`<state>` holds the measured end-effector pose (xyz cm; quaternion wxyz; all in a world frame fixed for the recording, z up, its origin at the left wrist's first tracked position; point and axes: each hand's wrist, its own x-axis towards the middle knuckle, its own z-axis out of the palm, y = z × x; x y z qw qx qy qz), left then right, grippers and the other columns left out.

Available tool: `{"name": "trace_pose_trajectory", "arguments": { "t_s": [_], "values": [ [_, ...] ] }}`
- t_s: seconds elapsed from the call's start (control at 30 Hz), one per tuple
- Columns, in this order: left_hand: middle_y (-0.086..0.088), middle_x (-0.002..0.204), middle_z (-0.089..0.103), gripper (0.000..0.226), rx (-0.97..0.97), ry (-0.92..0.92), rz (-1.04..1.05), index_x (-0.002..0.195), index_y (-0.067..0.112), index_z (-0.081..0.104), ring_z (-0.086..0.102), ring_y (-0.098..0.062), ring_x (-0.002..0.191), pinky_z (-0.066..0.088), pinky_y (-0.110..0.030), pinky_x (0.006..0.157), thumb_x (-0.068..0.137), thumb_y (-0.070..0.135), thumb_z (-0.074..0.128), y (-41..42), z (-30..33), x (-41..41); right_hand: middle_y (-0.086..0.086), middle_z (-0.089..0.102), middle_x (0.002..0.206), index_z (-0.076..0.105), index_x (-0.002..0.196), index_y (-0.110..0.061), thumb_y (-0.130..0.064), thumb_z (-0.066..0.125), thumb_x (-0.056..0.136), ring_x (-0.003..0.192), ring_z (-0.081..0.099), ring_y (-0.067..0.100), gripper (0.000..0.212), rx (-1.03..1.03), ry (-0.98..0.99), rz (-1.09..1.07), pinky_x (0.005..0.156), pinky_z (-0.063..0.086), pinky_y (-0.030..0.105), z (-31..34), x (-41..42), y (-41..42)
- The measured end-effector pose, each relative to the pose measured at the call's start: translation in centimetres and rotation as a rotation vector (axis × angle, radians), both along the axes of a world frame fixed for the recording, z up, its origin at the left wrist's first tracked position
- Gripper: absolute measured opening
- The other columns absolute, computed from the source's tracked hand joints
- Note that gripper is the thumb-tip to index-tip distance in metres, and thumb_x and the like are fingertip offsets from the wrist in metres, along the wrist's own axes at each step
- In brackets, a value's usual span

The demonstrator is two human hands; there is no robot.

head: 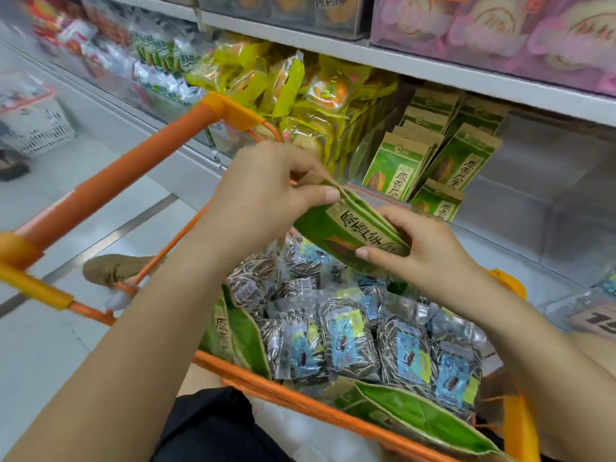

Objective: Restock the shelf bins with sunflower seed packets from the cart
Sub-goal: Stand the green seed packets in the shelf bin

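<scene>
A small stack of green and brown sunflower seed packets (350, 228) is held above the orange cart (300, 398). My left hand (266, 188) pinches its upper end and my right hand (423, 248) grips its lower end. Just beyond, a clear shelf bin (370, 141) holds several of the same green packets (396, 168) standing upright. More green packets (416, 415) lie along the cart's near side and left side (233, 331). The cart's middle is filled with several clear seed bags with blue labels (343, 341).
The neighbouring bin to the left holds yellow snack packs (300, 91). Pink boxes (500, 31) fill the shelf above. The cart's orange handle (133, 175) runs up to the left. A white basket (36, 121) stands on the floor at far left.
</scene>
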<state>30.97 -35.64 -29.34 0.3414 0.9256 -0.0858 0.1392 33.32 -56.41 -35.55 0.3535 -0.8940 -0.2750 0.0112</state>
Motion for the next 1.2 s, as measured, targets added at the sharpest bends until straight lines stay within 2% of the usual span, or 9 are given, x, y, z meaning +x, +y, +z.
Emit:
{"name": "trace_pose_trajectory", "arguments": {
  "t_s": [0.13, 0.23, 0.37, 0.5, 0.63, 0.93, 1.03, 1.13, 1.2],
  "values": [
    [0.012, 0.086, 0.065, 0.029, 0.054, 0.082, 0.072, 0.112, 0.029, 0.064, 0.063, -0.008, 0.082, 0.050, -0.032, 0.078, 0.088, 0.042, 0.058, 3.4, -0.5, -1.9, -0.009, 0.065, 0.087, 0.061, 0.105, -0.025, -0.041, 0.065, 0.083, 0.077, 0.061, 0.009, 0.028, -0.047, 0.037, 0.041, 0.067, 0.049, 0.038, -0.5, -0.5, 1.4],
    [0.012, 0.109, 0.060, 0.047, 0.217, 0.374, 0.038, 0.138, 0.034, 0.041, 0.061, -0.011, 0.099, 0.045, -0.029, 0.088, 0.093, 0.050, 0.042, 6.5, -0.2, -4.3, -0.011, 0.064, 0.085, 0.058, 0.098, -0.030, -0.036, 0.066, 0.084, 0.076, 0.058, 0.000, 0.017, 0.008, 0.099, 0.055, 0.064, 0.045, 0.022, -0.8, -0.8, 2.2],
    [0.017, 0.118, 0.057, 0.060, 0.434, 0.664, -0.052, 0.126, 0.040, 0.046, 0.055, -0.005, 0.107, 0.046, -0.028, 0.092, 0.075, 0.071, 0.050, 8.6, 0.0, -7.2, 0.007, 0.070, 0.093, 0.063, 0.105, -0.015, -0.024, 0.072, 0.084, 0.085, 0.066, 0.018, 0.025, 0.217, 0.331, -0.007, 0.076, 0.053, 0.039, -1.7, -0.8, 2.6],
    [0.007, 0.090, 0.064, 0.023, 0.642, 0.522, 0.000, 0.098, 0.027, 0.061, 0.056, -0.010, 0.084, 0.049, -0.034, 0.077, 0.085, 0.046, 0.063, 8.7, -1.5, -7.1, 0.001, 0.071, 0.091, 0.059, 0.106, -0.016, -0.012, 0.066, 0.086, 0.081, 0.069, 0.023, 0.021, 0.407, 0.544, -0.057, 0.075, 0.057, 0.051, -2.1, -1.0, 2.7],
    [0.004, 0.067, 0.058, 0.023, 0.373, 0.284, -0.039, 0.071, 0.029, 0.052, 0.054, -0.006, 0.068, 0.043, -0.032, 0.061, 0.084, 0.045, 0.062, 8.4, -1.0, -6.9, 0.006, 0.072, 0.101, 0.058, 0.110, -0.016, -0.013, 0.066, 0.084, 0.092, 0.069, 0.030, 0.027, 0.487, 0.598, -0.097, 0.081, 0.054, 0.054, -2.0, -1.1, 2.2],
    [0.007, 0.079, 0.069, 0.009, -0.510, -0.014, -0.234, 0.087, 0.012, 0.063, 0.065, -0.007, 0.078, 0.053, -0.022, 0.074, 0.086, 0.004, 0.059, 4.6, 1.4, -3.1, 0.009, 0.073, 0.101, 0.060, 0.117, -0.015, -0.008, 0.055, 0.092, 0.081, 0.071, 0.026, 0.027, 0.581, 0.771, -0.162, 0.064, 0.060, 0.032, -1.9, -0.9, 0.5],
    [-0.003, 0.085, 0.066, 0.014, -0.717, -0.083, -0.291, 0.086, 0.015, 0.064, 0.063, -0.016, 0.084, 0.050, -0.025, 0.080, 0.082, 0.003, 0.056, 2.6, 0.9, -1.6, 0.009, 0.073, 0.105, 0.071, 0.108, -0.025, -0.011, 0.053, 0.093, 0.089, 0.070, 0.028, 0.026, 0.615, 0.904, -0.151, 0.075, 0.057, 0.040, -1.7, -0.8, -0.5],
    [-0.005, 0.105, 0.068, 0.030, -0.855, -0.027, -0.386, 0.078, 0.029, 0.069, 0.063, -0.022, 0.099, 0.051, -0.028, 0.086, 0.082, 0.003, 0.053, 0.9, 0.4, -0.1, 0.008, 0.074, 0.090, 0.079, 0.082, -0.023, -0.026, 0.070, 0.073, 0.075, 0.070, 0.020, 0.013, 0.746, 1.014, -0.154, 0.071, 0.056, 0.035, -1.3, -1.0, -1.8],
    [-0.002, 0.123, 0.063, 0.032, -0.826, 0.066, -0.415, 0.072, 0.032, 0.067, 0.058, -0.013, 0.117, 0.050, -0.025, 0.089, 0.082, 0.005, 0.052, 0.2, -0.5, 1.0, 0.011, 0.073, 0.092, 0.076, 0.089, -0.014, -0.035, 0.087, 0.047, 0.075, 0.070, 0.024, 0.048, 0.824, 1.104, -0.135, 0.077, 0.055, 0.039, -1.5, -0.5, -2.8]
  ]
}}
